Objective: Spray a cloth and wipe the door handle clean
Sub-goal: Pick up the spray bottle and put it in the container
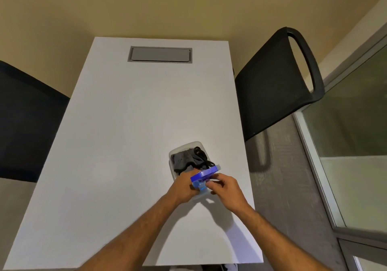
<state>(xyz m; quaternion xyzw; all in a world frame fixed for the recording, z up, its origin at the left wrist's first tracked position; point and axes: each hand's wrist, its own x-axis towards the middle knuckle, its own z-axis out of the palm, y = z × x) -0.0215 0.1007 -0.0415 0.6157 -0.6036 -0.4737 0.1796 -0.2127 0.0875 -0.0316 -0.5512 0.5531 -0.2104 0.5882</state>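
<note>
A clear plastic box (185, 146) stands on the white table (129, 124) near its right edge. Inside it lie a grey cloth (183, 160) and a black cord (201, 154). A blue lid (204, 174) is tilted up over the box's near end. My left hand (184, 185) grips the near end of the box under the lid. My right hand (226, 189) pinches the lid's near edge. A pale blue translucent part (201, 187) shows between my hands; I cannot tell what it is. The metal door handle (264, 151) is on the grey door to the right.
A black chair (278, 82) stands by the table's right side, in front of the grey door (278, 187). A dark chair back (27, 120) is at the left. A grey cable hatch (160, 54) sits in the table's far end. A glass panel (351, 124) is at far right.
</note>
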